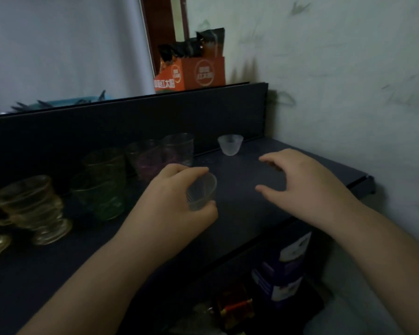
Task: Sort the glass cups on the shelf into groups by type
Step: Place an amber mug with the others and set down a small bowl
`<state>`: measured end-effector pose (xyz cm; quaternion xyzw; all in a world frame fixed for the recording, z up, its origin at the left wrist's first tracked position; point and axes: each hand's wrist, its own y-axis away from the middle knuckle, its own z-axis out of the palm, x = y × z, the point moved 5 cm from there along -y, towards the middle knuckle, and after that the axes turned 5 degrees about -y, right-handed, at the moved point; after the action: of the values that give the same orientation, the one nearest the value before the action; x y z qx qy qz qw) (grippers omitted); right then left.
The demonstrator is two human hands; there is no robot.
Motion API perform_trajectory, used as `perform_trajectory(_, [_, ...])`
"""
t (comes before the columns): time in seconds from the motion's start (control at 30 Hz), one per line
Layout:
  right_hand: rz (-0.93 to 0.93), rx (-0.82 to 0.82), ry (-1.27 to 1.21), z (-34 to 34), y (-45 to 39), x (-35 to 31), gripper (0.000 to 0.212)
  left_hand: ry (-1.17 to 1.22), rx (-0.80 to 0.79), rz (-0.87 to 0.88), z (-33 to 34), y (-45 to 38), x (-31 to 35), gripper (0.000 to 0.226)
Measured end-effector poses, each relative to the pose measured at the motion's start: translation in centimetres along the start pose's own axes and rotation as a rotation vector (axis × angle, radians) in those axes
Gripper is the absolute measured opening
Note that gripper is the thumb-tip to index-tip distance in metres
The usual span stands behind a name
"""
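Holding a small clear ribbed glass cup (201, 191) in my left hand (177, 201), fingers closed round its wall, I have it just above the dark blue shelf (240, 213), probably to carry it toward the matching frosted small cup (230, 144) standing by the back panel. My right hand (305, 182) hovers spread and empty over bare shelf, perhaps ready to take it. Green tinted glasses (102, 187), purple-tinted tumblers (155, 155) and gold-toned footed glasses (34, 209) crowd the left; the path rightward looks free.
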<state>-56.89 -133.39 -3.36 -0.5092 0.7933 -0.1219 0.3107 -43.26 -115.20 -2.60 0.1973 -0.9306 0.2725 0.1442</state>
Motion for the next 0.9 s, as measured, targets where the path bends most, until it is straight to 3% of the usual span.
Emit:
perform_trajectory(0.3, [0.034, -0.043, -0.021, -3.9, -1.4, 11.1, 0.056, -0.057, -0.079, -0.123, 9.4, -11.8, 4.2, 0.044])
perform_trajectory(0.43, [0.019, -0.054, -0.049, -4.3, -2.4, 13.0, 0.058, -0.105, -0.126, -0.238, 12.3, -15.3, 3.8, 0.064])
perform_trajectory(0.53, [0.010, -0.040, -0.074, -4.6, -3.0, 14.1, 0.059, -0.127, -0.130, -0.286, 13.7, -17.0, 3.8, 0.066])
perform_trajectory(0.77, [0.004, -0.074, -0.120, -4.0, -4.1, 15.4, 0.057, -0.174, -0.124, -0.321, 14.1, -17.3, 3.6, 0.079])
perform_trajectory(0.9, [-0.027, -0.089, -0.138, -3.3, -4.7, 14.9, 0.058, -0.207, -0.054, -0.250, 11.8, -14.3, 3.9, 0.073])
